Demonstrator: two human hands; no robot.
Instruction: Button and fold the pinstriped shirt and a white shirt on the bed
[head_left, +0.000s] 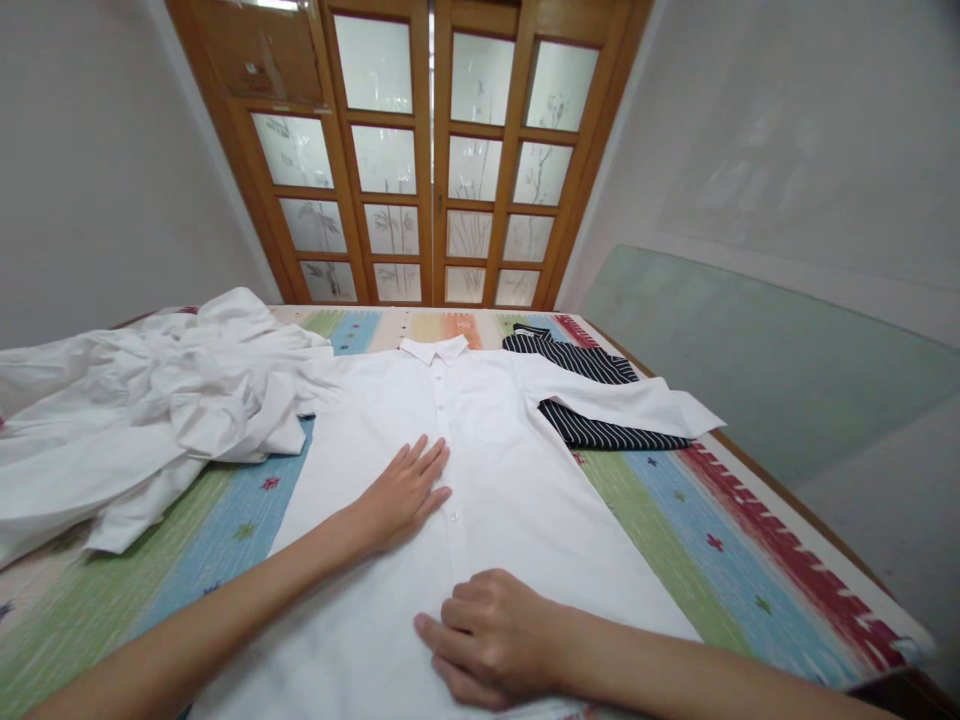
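Head view: shirt (491, 440) lies on the worktop (720, 500), collar toward the far edge. Left hand (407, 495) rests flat on it; right hand (491, 638) is curled (pinch cannot be told). Risk: tugging could drag the striped garment (611, 428), since a sleeve (630, 396) overlaps it.

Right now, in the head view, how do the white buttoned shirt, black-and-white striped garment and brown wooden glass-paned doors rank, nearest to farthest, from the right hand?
From the right hand:
1. White buttoned shirt: spread directly beneath it.
2. Black-and-white striped garment: ahead, right side, partly under the shirt.
3. Brown wooden doors: ahead, in the background.
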